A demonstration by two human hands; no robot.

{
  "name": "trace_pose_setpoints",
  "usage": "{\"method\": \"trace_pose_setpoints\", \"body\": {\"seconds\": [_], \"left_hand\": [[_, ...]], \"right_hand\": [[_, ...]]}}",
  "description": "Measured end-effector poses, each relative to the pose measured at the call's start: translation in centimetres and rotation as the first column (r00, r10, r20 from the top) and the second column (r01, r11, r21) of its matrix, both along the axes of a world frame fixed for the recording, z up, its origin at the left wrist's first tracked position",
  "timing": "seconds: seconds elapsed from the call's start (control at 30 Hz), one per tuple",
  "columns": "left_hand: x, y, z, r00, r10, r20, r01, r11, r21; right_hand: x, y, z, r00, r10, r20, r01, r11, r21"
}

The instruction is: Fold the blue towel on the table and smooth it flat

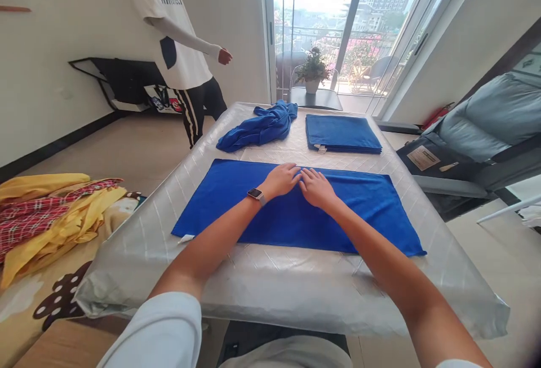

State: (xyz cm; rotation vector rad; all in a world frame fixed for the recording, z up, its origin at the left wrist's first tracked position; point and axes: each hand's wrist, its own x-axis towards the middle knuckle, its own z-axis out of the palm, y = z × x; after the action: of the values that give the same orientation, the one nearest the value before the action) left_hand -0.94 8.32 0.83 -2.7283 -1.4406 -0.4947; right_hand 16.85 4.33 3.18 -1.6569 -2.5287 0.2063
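A blue towel (262, 221) lies spread out lengthwise across the table in front of me, with a small white tag at its near left corner. My left hand (282, 180), with a watch on the wrist, rests flat on the towel close to its far edge. Beside it, fingertips almost meeting, my right hand (316, 187) lies flat on the same cloth. Both hands have their fingers stretched out. Behind the towel on the left is a crumpled blue cloth (262, 125). To its right sits a neat stack of folded blue towels (342, 133).
A silvery cover (270, 283) drapes the table. Another person (181, 47) stands beyond its left side. A potted plant (313, 69) stands on a chair by the glass door. Yellow and plaid cloths (63, 216) lie at left; a grey padded chair (486, 120) is at right.
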Motion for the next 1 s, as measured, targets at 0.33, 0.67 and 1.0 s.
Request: {"method": "trace_pose_setpoints", "body": {"seconds": [0.33,0.67,1.0], "left_hand": [[-2.9,0.8,-2.4,0.983,0.177,-0.050,-0.182,0.973,-0.145],[-14.6,0.4,-1.4,0.898,0.407,-0.167,-0.436,0.873,-0.216],[-22.6,0.9,-2.8,0.747,0.637,-0.191,-0.664,0.716,-0.214]], "right_hand": [[2.9,2.4,-2.8,0.992,-0.124,0.005,0.124,0.991,-0.059],[17.4,2.6,-3.4,0.941,-0.313,0.132,0.322,0.945,-0.055],[23.5,3.6,-4.5,0.901,-0.410,0.146,0.415,0.910,-0.010]]}}
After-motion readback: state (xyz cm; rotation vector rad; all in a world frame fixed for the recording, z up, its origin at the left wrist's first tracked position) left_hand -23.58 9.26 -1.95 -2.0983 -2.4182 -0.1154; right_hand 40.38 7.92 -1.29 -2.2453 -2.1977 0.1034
